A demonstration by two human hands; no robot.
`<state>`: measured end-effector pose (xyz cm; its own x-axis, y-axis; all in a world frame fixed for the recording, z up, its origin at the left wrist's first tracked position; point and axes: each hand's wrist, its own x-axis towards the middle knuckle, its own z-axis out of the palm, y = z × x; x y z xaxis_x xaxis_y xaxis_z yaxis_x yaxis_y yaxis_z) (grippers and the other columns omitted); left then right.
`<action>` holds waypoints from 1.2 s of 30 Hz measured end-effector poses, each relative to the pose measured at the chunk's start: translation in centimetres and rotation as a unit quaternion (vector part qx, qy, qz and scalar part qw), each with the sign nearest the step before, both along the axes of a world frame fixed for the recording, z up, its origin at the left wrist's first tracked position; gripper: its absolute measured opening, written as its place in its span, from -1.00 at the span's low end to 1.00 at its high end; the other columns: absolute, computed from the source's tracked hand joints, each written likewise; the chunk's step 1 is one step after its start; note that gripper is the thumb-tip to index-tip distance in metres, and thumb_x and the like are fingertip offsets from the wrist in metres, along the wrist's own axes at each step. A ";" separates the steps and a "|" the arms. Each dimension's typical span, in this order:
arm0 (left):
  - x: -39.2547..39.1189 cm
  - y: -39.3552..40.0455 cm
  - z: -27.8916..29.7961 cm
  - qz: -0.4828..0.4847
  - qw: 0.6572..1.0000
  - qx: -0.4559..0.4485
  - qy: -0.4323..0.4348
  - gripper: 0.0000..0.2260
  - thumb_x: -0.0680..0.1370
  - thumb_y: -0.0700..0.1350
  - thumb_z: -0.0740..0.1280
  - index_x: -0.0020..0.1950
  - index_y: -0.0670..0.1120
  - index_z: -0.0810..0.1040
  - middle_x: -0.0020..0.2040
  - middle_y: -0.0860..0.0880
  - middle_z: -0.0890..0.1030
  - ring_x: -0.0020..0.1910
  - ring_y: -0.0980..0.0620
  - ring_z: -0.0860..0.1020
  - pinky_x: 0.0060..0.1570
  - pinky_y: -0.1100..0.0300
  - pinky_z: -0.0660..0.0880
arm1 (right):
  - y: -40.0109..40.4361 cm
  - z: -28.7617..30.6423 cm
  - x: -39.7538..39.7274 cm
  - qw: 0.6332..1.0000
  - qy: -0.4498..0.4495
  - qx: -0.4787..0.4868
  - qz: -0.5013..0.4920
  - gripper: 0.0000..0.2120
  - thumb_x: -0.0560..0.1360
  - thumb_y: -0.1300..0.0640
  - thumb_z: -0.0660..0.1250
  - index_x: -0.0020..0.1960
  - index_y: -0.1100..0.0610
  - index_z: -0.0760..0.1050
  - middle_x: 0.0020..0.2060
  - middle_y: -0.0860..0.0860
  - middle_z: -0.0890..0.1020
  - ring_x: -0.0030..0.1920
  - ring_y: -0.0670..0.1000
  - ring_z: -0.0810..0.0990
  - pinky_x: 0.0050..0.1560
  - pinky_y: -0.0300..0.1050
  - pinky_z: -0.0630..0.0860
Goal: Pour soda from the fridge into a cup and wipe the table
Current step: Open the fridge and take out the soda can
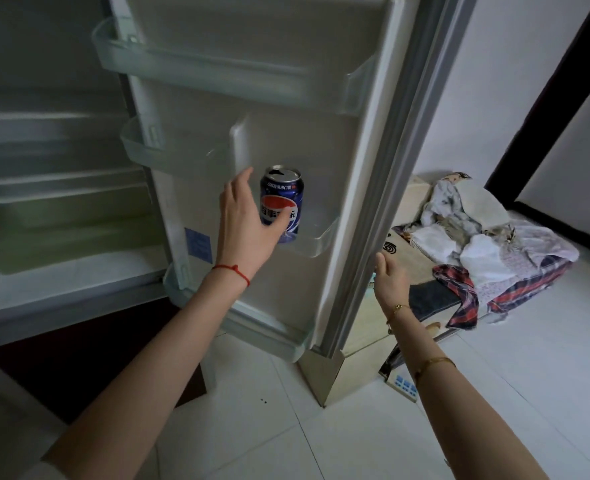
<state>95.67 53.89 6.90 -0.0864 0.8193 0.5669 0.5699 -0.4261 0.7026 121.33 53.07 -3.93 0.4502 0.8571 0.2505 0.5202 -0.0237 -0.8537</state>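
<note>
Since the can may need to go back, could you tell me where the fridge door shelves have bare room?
The top shelf and the middle shelf look bare. On the bottom shelf, room remains right of the soda can; its left side is crowded by the left hand.

Dim, perhaps slightly blurred fridge interior; wide-angle edge distortion.

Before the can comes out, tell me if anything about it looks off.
The soda can in the lower door shelf already looks opened: a dark hole shows in its top. It stands upright, with no spill visible. The left hand is reaching around it.
</note>
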 end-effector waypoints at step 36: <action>-2.8 -7.6 3.4 -0.100 0.976 -0.066 -0.184 -0.45 0.28 -0.03 0.61 0.23 -0.02 0.57 0.09 0.11 0.66 0.07 0.21 0.61 0.12 0.22 0.56 | -3.9 0.3 -2.3 0.998 -0.041 -0.024 -0.034 -0.68 0.65 0.06 0.08 -0.24 0.10 0.38 -0.40 -0.01 0.43 -0.35 -0.02 0.40 -0.38 -0.18 0.26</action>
